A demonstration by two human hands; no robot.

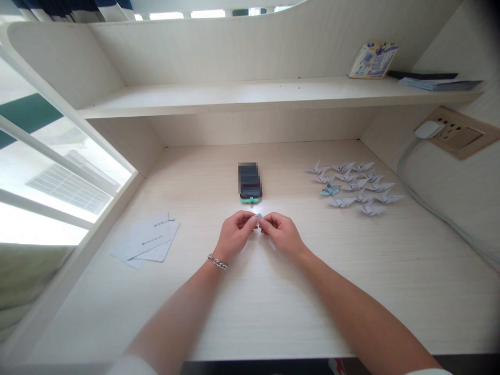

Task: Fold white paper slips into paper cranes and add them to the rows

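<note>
Pinching a small piece of white paper point(259, 216) between them, the left hand point(235, 235) and the right hand point(284, 233) meet over the middle of the table point(336, 307), the fingers of each drawn narrow against their thumb. A chain bracelet point(217, 261) circles the left wrist. Just beyond, toward the back edge, lies a dark phone point(250, 178), its face blurred and its near end green. Toward the back right corner folded paper cranes point(353, 185) sit in loose rows, white but for one blue one point(330, 189). Near the left edge, printed sheets point(150, 239) overlap at angles.

The table is pale, finely streaked wood. Above its back edge runs a matching shelf point(219, 96), bearing a patterned packet point(374, 61) and a stack of papers point(439, 84) at its right end. On the right wall, a white plug point(428, 129) sits in a tan socket plate point(461, 133), its cable point(433, 212) trailing down beside the right edge. Past the left edge stand pale bars point(42, 208); a dark blue and white curtain point(74, 10) hangs at upper left.
</note>
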